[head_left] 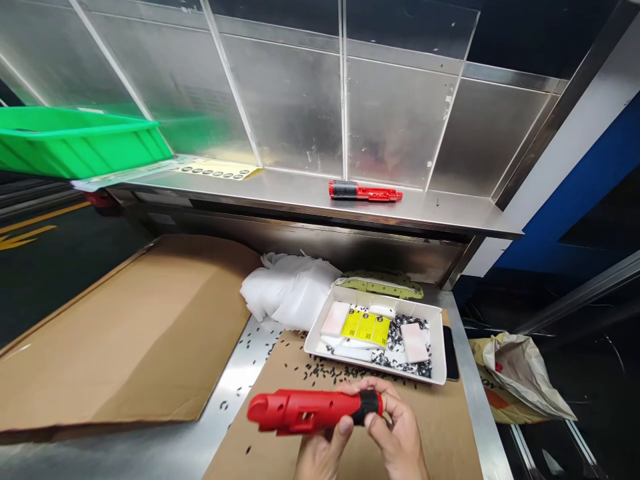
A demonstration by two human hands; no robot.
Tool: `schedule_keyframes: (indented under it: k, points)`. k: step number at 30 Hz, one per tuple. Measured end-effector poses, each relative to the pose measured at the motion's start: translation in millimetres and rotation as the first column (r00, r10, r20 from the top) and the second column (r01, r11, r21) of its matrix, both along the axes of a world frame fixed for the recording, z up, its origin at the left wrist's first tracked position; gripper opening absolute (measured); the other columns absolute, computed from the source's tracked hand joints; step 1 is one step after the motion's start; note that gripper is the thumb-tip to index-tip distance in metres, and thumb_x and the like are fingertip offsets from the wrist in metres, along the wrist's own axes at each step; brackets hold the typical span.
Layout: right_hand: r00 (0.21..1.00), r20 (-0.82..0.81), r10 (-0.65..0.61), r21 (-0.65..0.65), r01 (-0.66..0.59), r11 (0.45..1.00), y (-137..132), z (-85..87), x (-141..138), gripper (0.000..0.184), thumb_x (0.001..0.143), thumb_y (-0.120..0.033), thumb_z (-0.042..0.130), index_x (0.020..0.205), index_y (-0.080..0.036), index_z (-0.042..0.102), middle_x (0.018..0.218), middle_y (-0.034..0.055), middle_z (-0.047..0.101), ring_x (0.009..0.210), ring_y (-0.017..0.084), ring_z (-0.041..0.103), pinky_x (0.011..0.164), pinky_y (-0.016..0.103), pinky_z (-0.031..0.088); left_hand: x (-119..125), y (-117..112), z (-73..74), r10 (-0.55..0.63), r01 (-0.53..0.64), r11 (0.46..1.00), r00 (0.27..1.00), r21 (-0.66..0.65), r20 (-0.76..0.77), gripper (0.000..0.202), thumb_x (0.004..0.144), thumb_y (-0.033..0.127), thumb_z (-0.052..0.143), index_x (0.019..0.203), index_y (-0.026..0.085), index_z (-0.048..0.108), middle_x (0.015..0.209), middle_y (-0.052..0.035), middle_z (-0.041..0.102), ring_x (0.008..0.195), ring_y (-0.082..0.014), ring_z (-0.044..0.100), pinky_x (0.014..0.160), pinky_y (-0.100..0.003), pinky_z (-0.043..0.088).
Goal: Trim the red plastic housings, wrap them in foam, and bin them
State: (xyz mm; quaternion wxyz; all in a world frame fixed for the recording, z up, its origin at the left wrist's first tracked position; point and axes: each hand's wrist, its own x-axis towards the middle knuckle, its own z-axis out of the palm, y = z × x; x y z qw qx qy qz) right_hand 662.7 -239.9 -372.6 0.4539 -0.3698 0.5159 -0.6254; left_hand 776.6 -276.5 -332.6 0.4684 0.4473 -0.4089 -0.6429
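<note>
Both hands hold a red tubular plastic part (310, 410) with a black collar at its right end, level above the cardboard sheet. My left hand (320, 457) is closed around its underside near the middle, with the thumb in front. My right hand (397, 430) grips the black collar (369, 404), thumb in front and fingers over the top. Just beyond the hands stands a white tray (375, 370) containing yellow labels (366, 327), pale pads (415, 343) and many tiny black pieces. More black bits (330, 370) lie scattered on the cardboard sheet (280, 400).
A similar red and black part (366, 192) lies on the metal shelf (290, 193). At left are a green bin (85, 150) and a large cardboard piece (125, 333). White foam wrap (290, 290) sits behind the tray; an open paper bag (520, 377) stands at right.
</note>
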Motion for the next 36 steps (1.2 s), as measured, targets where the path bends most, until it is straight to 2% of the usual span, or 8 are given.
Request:
schedule_keyframes:
  k: [5, 10, 13, 16, 20, 25, 30, 36]
  points:
    - [1.000, -0.004, 0.011, 0.026, -0.011, 1.000, 5, 5.5, -3, 0.035, 0.076, -0.050, 0.069, 0.087, -0.018, 0.076, 0.120, 0.0148, 0.065, 0.118, 0.031, 0.056, 0.098, 0.039, 0.047, 0, 0, 1.5, -0.065, 0.063, 0.976, 0.998, -0.209, -0.002, 0.041, 0.055, 0.062, 0.079, 0.079, 0.029, 0.077, 0.100, -0.0071, 0.073, 0.105, -0.0347, 0.061, 0.096, -0.039, 0.049]
    - [0.995, 0.072, -0.064, -0.003, 0.065, 0.998, 7, 21.9, 7, 0.037, 0.072, -0.054, 0.070, 0.084, -0.019, 0.073, 0.118, 0.0126, 0.065, 0.113, 0.028, 0.059, 0.098, 0.038, 0.045, 1, -4, -8.9, 0.030, -0.030, 0.999, 0.999, 0.033, 0.016, 0.056, 0.059, 0.065, 0.076, 0.097, 0.024, 0.072, 0.102, -0.0092, 0.074, 0.109, -0.0355, 0.061, 0.105, -0.043, 0.040]
    - [0.991, 0.042, -0.130, 0.024, 0.130, 0.991, 9, 25.5, 12, 0.038, 0.068, -0.055, 0.073, 0.084, -0.021, 0.071, 0.126, 0.0125, 0.061, 0.118, 0.030, 0.056, 0.100, 0.040, 0.042, 3, -7, -6.8, 0.018, 0.017, 0.972, 0.989, 0.235, -0.147, 0.063, 0.070, 0.064, 0.068, 0.117, 0.023, 0.062, 0.095, -0.0091, 0.075, 0.096, -0.0296, 0.067, 0.091, -0.039, 0.050]
    - [0.969, -0.073, -0.238, 0.065, 0.243, 0.968, 12, 27.6, 12, 0.033, 0.071, -0.054, 0.072, 0.074, -0.021, 0.068, 0.128, 0.0131, 0.060, 0.121, 0.031, 0.054, 0.104, 0.044, 0.037, 5, -10, -0.2, 0.027, 0.126, 0.908, 0.934, 0.399, -0.356, 0.069, 0.068, 0.057, 0.074, 0.126, 0.023, 0.056, 0.092, -0.0077, 0.076, 0.088, -0.0230, 0.070, 0.079, -0.028, 0.053]
    - [0.926, -0.195, -0.323, 0.057, 0.340, 0.939, 15, 35.2, 3, 0.037, 0.078, -0.055, 0.065, 0.064, -0.021, 0.066, 0.119, 0.0129, 0.065, 0.119, 0.031, 0.054, 0.104, 0.044, 0.036, 7, -14, 1.5, 0.059, 0.187, 0.872, 0.877, 0.453, -0.476, 0.069, 0.072, 0.051, 0.075, 0.132, 0.026, 0.051, 0.094, -0.0089, 0.076, 0.086, -0.0228, 0.072, 0.079, -0.030, 0.056]
    - [0.856, -0.329, -0.399, 0.053, 0.438, 0.897, 20, 38.4, -24, 0.039, 0.084, -0.056, 0.057, 0.091, -0.023, 0.075, 0.128, 0.0109, 0.060, 0.122, 0.029, 0.051, 0.103, 0.040, 0.038, 12, -20, -8.5, 0.111, 0.203, 0.852, 0.831, 0.482, -0.546, 0.049, 0.085, 0.040, 0.064, 0.132, 0.026, 0.053, 0.103, -0.0118, 0.075, 0.098, -0.0255, 0.070, 0.084, -0.033, 0.057]
    - [0.786, -0.431, -0.442, 0.061, 0.514, 0.855, 24, 36.1, -34, 0.036, 0.080, -0.054, 0.062, 0.071, -0.021, 0.072, 0.119, 0.0113, 0.060, 0.115, 0.030, 0.054, 0.097, 0.040, 0.041, 16, -26, -23.0, 0.129, 0.174, 0.861, 0.835, 0.478, -0.536, 0.052, 0.082, 0.037, 0.070, 0.131, 0.029, 0.054, 0.111, -0.0110, 0.073, 0.107, -0.0271, 0.066, 0.090, -0.039, 0.056]
    - [0.863, -0.385, -0.326, 0.027, 0.364, 0.931, 18, 41.1, 0, 0.017, 0.077, -0.038, 0.068, 0.080, -0.024, 0.076, 0.129, 0.0097, 0.056, 0.123, 0.029, 0.049, 0.107, 0.042, 0.035, 13, -19, -17.0, 0.057, 0.169, 0.903, 0.863, 0.395, -0.502, 0.054, 0.069, 0.047, 0.079, 0.118, 0.031, 0.064, 0.108, -0.0058, 0.074, 0.114, -0.0280, 0.062, 0.099, -0.038, 0.050]
